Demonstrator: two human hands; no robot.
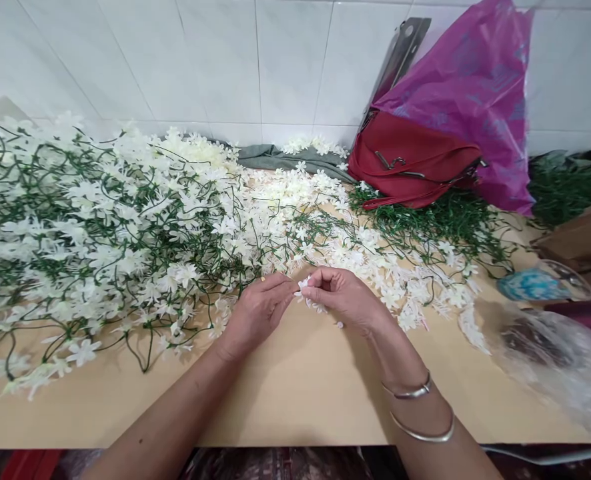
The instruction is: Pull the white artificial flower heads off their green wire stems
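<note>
My left hand [259, 308] and my right hand [343, 295] meet over the middle of the tan table [295, 393], fingertips pinched together on a small white artificial flower [305, 291]. More white petals hang below my right fingers. A tiny loose flower piece [339, 325] lies on the table just under my right hand. A big heap of white flowers on green wire stems [100, 233] spreads across the left half. Loose white blossoms [375, 267] lie scattered behind and to the right of my hands. Two metal bangles [418, 410] circle my right wrist.
A red bag [410, 163] under a magenta plastic bag [475, 87] leans on the white tiled wall at back right, with green stems [450, 223] in front. A clear plastic bag [555, 360], a blue item [528, 285] and a brown box [583, 237] sit at the right edge.
</note>
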